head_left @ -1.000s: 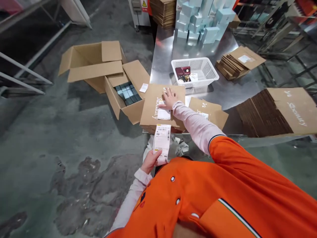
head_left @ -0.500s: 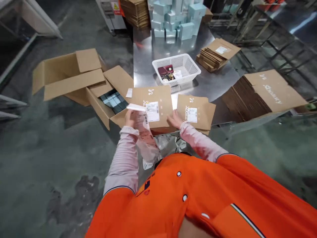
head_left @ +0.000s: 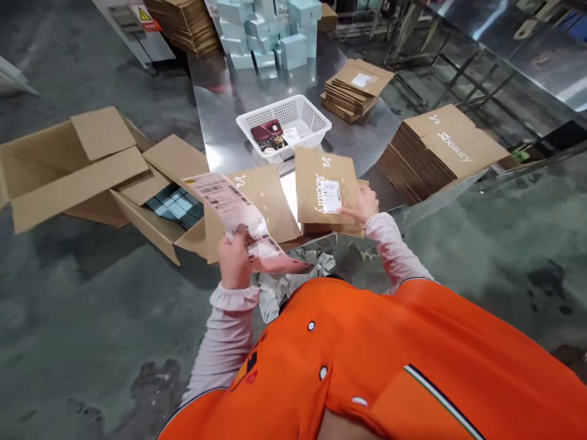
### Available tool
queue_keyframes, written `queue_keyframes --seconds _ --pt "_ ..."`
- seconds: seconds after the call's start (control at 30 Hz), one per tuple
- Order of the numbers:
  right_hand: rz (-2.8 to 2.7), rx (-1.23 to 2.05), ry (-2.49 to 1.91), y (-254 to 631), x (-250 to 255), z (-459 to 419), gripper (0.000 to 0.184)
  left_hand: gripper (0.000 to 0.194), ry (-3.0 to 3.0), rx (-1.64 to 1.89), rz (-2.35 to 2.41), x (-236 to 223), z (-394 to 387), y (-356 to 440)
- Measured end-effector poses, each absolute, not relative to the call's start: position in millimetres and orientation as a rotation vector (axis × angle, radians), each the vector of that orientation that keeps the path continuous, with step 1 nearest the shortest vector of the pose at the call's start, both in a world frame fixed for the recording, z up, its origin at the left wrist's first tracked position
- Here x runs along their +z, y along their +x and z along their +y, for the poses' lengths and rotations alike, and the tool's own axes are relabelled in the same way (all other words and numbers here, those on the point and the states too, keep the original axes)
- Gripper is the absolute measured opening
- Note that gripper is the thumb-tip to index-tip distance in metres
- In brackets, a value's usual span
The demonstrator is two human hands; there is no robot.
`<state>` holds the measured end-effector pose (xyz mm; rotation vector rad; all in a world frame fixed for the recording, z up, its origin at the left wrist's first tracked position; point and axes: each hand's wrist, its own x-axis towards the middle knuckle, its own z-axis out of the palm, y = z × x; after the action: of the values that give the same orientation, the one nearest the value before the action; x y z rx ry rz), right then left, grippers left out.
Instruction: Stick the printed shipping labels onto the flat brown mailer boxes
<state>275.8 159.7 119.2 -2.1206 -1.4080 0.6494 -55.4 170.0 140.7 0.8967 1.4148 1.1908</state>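
My left hand pinches a long strip of printed shipping labels. The strip hangs over a flat brown cardboard box at the table's front edge and covers part of it. My right hand is closed on the right edge of a second flat cardboard box, one finger reaching onto its white label. This box carries white "Sbeauty" lettering and lies above other flat cardboard, slightly tilted.
On the metal table stands a white basket with a dark red packet inside. Stacks of flat cardboard and folded boxes lie to the right. Light blue boxes are piled behind. Open cartons stand left; crumpled paper lies below.
My right hand has gone from between the two flat boxes to the right box's right edge, and that box has turned slightly. My left hand has lowered, spreading the label strip. The view has shifted right.
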Motion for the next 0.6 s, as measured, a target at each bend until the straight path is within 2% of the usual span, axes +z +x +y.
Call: queue_keyframes --seconds 0.07,0.1,0.17,0.23,0.37,0.5,0.6 --pt "-1.645 0.964 -1.788 222.7 119.9 156.3 0.107 0.036 0.89 1.172 1.393 133.5 153.7 -43.6" --pt "-1.672 1.121 -1.581 192.9 118.3 154.4 0.104 0.037 0.913 1.122 1.365 131.7 147.1 -40.4" --pt "-1.531 1.279 -1.326 140.5 113.2 149.6 0.083 0.037 0.996 1.035 1.29 132.7 138.8 -39.4" --pt "-1.42 1.344 -1.249 108.6 109.7 145.4 0.065 0.036 1.056 1.083 1.243 138.5 136.9 -44.7" --pt "-1.557 1.48 -1.16 99.6 123.0 154.4 0.053 0.033 0.991 1.244 1.36 148.8 139.6 -60.2" --pt "-1.694 1.385 -1.185 101.3 151.6 181.9 0.031 0.037 0.95 1.272 1.485 140.3 134.5 -61.9" --pt "-1.73 1.393 -1.195 91.3 154.6 195.6 0.024 0.046 0.895 1.401 1.556 127.0 131.5 -57.7"
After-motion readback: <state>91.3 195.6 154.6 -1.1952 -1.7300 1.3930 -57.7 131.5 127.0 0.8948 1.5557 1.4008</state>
